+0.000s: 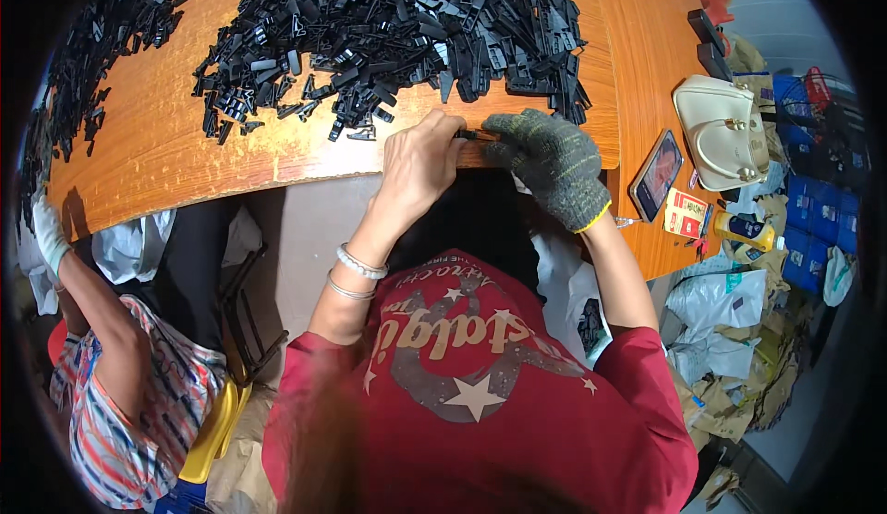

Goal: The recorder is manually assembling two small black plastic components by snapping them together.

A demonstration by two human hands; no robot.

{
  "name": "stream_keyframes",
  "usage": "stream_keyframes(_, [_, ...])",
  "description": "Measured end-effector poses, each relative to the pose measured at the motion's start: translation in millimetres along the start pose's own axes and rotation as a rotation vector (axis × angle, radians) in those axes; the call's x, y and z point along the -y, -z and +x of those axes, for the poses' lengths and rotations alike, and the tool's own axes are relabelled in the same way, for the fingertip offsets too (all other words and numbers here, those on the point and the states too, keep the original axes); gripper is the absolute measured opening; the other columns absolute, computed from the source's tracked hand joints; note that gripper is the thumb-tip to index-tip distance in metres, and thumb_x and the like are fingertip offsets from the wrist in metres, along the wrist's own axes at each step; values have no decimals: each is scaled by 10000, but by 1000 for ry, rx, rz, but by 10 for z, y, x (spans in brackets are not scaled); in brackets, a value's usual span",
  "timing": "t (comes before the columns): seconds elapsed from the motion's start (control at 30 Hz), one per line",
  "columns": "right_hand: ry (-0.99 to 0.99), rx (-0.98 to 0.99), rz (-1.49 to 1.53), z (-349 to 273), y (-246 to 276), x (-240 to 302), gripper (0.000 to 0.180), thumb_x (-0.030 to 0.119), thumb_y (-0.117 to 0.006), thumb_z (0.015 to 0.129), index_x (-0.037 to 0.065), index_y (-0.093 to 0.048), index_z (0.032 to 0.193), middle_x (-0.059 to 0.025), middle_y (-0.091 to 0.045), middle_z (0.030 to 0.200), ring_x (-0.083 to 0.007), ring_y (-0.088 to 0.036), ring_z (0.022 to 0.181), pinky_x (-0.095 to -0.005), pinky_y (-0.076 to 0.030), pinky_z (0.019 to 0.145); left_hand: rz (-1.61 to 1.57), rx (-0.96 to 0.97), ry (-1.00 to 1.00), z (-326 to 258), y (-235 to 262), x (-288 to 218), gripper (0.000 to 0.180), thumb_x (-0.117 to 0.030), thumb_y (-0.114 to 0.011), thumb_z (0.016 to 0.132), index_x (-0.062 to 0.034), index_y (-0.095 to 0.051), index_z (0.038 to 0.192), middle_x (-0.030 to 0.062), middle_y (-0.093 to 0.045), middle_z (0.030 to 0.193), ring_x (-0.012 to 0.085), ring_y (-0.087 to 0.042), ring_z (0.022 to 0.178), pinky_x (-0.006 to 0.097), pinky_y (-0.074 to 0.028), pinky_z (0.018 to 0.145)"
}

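My left hand [420, 161], bare with a beaded bracelet and a bangle at the wrist, is closed on a small black plastic piece [474, 134] at the table's near edge. On the other side of that piece, my right hand [556, 165] wears a dark grey knitted glove with a yellow cuff. Its fingers are bent in and closed on the piece's other end. Most of the piece is hidden by my fingers, so its exact shape cannot be made out. Just beyond both hands spreads a large heap of black plastic clip-like parts [379, 38].
The wooden table [166, 158] carries a second heap of black parts [102, 43] at far left. A co-worker's gloved hand [48, 228] touches its left edge. At right lie a phone [658, 174], a cream handbag [721, 131] and a yellow bottle [747, 231], with bags [716, 306] below.
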State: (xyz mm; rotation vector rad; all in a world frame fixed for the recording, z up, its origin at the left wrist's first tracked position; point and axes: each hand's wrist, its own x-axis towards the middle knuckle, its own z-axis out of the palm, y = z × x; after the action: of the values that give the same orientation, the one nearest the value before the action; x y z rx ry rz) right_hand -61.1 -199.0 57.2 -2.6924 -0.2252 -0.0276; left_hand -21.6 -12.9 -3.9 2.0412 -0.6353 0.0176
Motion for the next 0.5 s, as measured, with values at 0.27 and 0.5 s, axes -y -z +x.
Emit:
stream_keyframes(0.27, [479, -112, -240, 172, -63, -25, 248, 322, -611, 841, 85, -662, 892, -105, -639, 770, -276, -633, 705, -411, -484, 616, -11, 2, 37, -5, -13, -32, 193, 8, -625, 802, -39, -634, 989, 171, -608, 872, 383, -620, 798, 411, -485, 673])
stream_keyframes(0.5, [360, 292, -366, 442, -50, 146, 181, 222, -612, 760, 89, -636, 881, -107, -633, 751, -281, -643, 682, -423, -487, 548, 66, -5, -29, 12, -1, -29, 115, -52, -633, 821, -36, -600, 930, 136, -575, 830, 362, -599, 727, 418, -467, 615])
